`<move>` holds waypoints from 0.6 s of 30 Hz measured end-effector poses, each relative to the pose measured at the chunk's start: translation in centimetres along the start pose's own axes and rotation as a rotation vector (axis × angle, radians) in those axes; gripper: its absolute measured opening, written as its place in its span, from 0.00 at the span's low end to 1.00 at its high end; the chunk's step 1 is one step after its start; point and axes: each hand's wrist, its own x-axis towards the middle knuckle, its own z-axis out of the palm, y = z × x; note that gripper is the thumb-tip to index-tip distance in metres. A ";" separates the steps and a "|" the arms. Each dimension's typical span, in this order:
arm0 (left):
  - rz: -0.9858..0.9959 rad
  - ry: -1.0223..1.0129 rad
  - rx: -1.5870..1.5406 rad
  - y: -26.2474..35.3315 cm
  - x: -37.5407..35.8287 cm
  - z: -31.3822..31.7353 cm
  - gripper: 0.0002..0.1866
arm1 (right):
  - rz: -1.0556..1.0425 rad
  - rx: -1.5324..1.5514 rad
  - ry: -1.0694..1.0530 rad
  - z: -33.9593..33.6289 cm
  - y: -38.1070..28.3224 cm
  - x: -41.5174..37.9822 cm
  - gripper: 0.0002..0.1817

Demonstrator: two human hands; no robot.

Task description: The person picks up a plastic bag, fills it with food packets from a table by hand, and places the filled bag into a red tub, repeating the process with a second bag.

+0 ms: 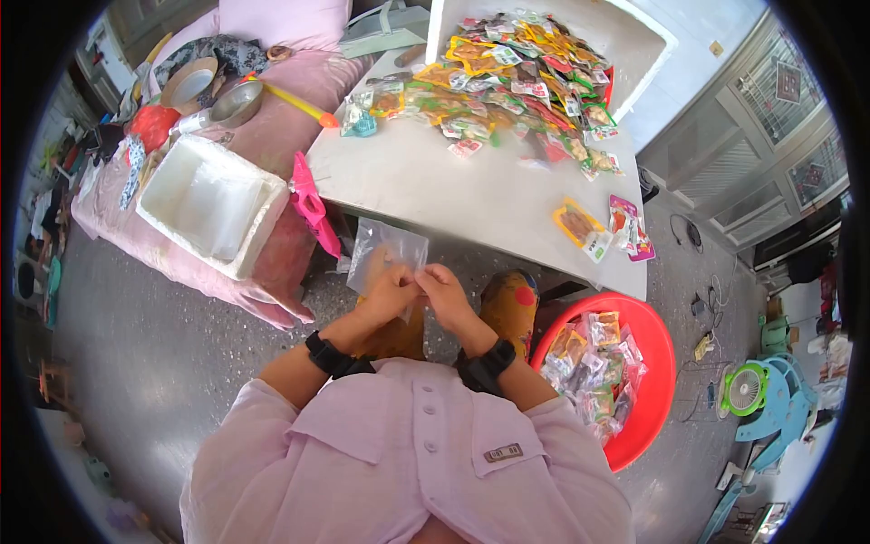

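A clear plastic bag (388, 243) hangs in front of my lap, just off the table's near edge. My left hand (390, 292) is closed on its lower edge, fingers pinched. Right beside it, my right hand (441, 292) pinches the same bag near its corner, and the fingertips of both hands meet there. The bag looks flat, with nothing visible inside. On the table (408, 172) beyond my hands lies a large heap of small sealed food packets (517, 82). A yellow packet (580, 227) and a pink packet (629, 227) lie apart near the right corner.
A red basin (660, 363) holding bagged packets stands on the floor to my right. A white foam box (263, 231) rests on the pink-covered surface at left, with a bright pink bag (313, 207) beside it. Another foam box (654, 45) lies tipped behind the heap. A green fan (745, 390) is far right.
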 end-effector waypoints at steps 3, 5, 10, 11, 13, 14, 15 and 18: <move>0.011 -0.052 0.015 -0.6 0.1 0.0 0.07 | 0.000 0.028 -0.005 -0.2 0.2 -0.4 0.09; 0.054 -0.093 -0.016 -0.6 0.2 -0.3 0.07 | 0.017 0.066 -0.001 -0.3 0.0 -0.4 0.09; -0.071 -0.044 -0.296 1.3 0.1 -1.7 0.09 | 0.060 0.203 0.053 -0.8 -0.6 -0.2 0.08; 0.032 0.030 -0.238 0.7 0.6 -2.3 0.09 | 0.046 0.157 0.074 -1.1 -0.9 0.0 0.08; 0.263 0.163 0.008 1.8 0.8 -2.3 0.09 | 0.024 0.067 0.117 -1.6 -1.6 0.5 0.08; 0.391 0.223 0.197 2.7 0.6 -2.6 0.09 | -0.017 0.044 0.105 -1.8 -1.9 0.6 0.08; 0.520 0.285 0.385 4.2 0.3 -2.8 0.08 | -0.057 0.019 0.089 -1.9 -2.2 0.9 0.08; 0.712 0.286 0.567 6.0 0.3 -2.0 0.08 | -0.100 -0.011 0.077 -1.7 -3.0 0.9 0.08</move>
